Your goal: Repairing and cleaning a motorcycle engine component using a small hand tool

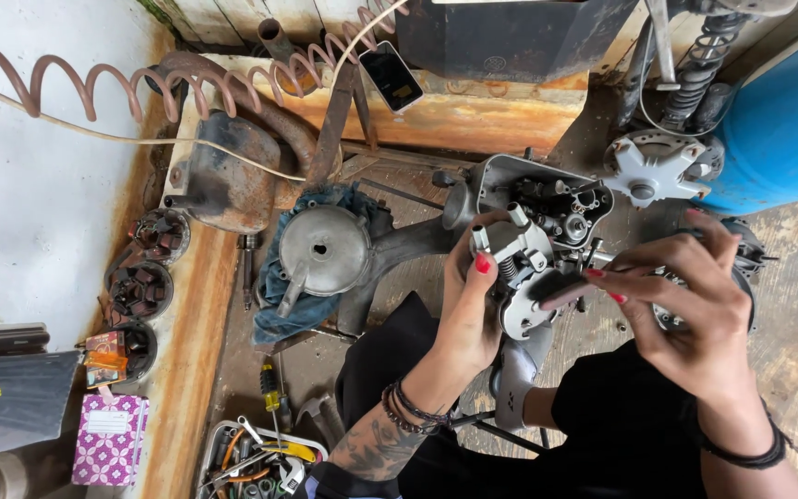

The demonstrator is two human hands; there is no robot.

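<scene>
Grey cast metal fills the middle of the head view: a small engine part [524, 277] with a spring and fittings, held up in front of a larger open engine casing [547, 199]. The left hand [469, 310] wraps around the part's left edge, thumb pressed on its face, fingers hidden behind it. The right hand [685, 300] pinches a thin dark tool [570, 294] whose tip meets the part; what the tip touches is too small to make out. Behind the right hand, another round metal piece is mostly covered. A domed metal cover [323, 249] lies on a blue rag [288, 300] to the left. A tray of hand tools [256, 462] is cut off at the bottom edge.
</scene>
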